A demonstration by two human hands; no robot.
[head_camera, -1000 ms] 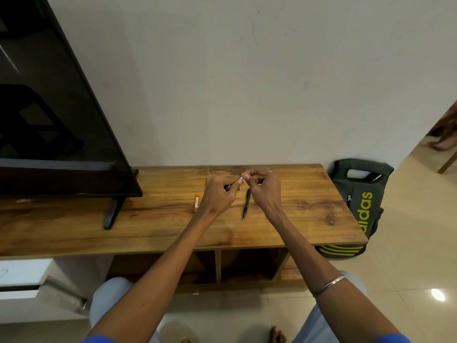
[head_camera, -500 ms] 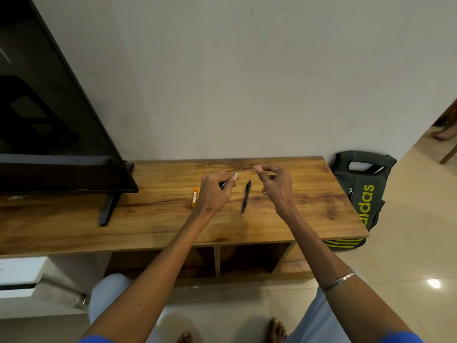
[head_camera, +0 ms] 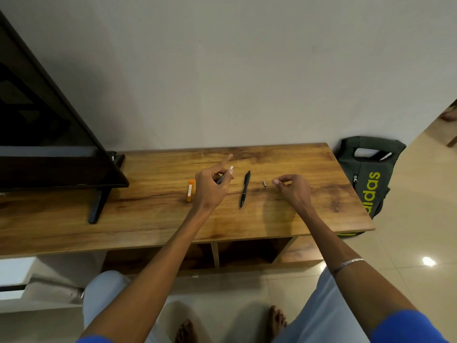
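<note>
My left hand (head_camera: 211, 186) hovers over the wooden TV unit (head_camera: 309, 214) and grips a thin dark pen part (head_camera: 220, 179), with the index finger pointing away. A black pen (head_camera: 244, 189) lies on the wood just right of it. A tiny dark piece (head_camera: 264, 184) rests on the top beside the fingertips of my right hand (head_camera: 293, 191), whose fingers are loosely curled and hold nothing. A small orange tube (head_camera: 190, 193) lies left of my left hand.
A black television (head_camera: 49, 134) on its stand foot (head_camera: 97, 205) fills the left of the unit. A dark green backpack (head_camera: 366, 174) leans against the wall at the right end. Open shelves (head_camera: 247, 253) sit below the top, above a tiled floor.
My hands were together pinching something; they have drawn apart. The right hand moved right and the tiny dark piece now lies on the wood. The left still holds the pen part.
</note>
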